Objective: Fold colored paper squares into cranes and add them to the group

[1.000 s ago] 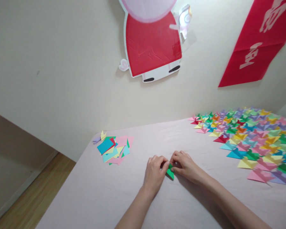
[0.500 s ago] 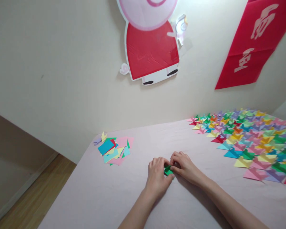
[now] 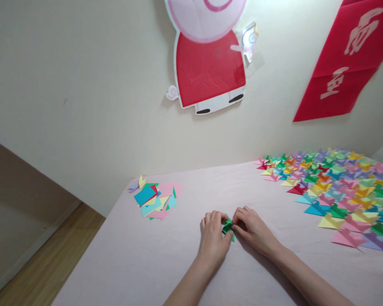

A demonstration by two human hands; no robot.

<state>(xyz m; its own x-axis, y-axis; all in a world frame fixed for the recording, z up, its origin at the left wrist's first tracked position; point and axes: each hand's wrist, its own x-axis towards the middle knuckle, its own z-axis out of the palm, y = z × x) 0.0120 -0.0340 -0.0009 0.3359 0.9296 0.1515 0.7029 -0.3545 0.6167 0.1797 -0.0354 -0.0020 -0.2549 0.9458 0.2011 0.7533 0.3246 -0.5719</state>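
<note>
A small piece of green folded paper (image 3: 227, 226) is held between my two hands, just above or on the cloth-covered table (image 3: 140, 263). My left hand (image 3: 214, 231) grips its left side, thumb below and fingers curled over the top. With thumb and fingertips, my right hand (image 3: 249, 225) pinches its right side. Parts of the paper's upper and lower edges stick out between the fingers; the rest is hidden by them.
Rows of folded paper figures (image 3: 330, 221) in many colours cover the right side of the table. Loose coloured paper sheets (image 3: 151, 207) lie at the back left, beside small yellow and purple folded pieces (image 3: 142, 182). Behind stands a wall with a pig cutout (image 3: 210, 70) and red banner (image 3: 332, 80).
The green paper shows more narrow points now, at its top and bottom. My right hand has shifted slightly along its right side. The whole view has moved a little.
</note>
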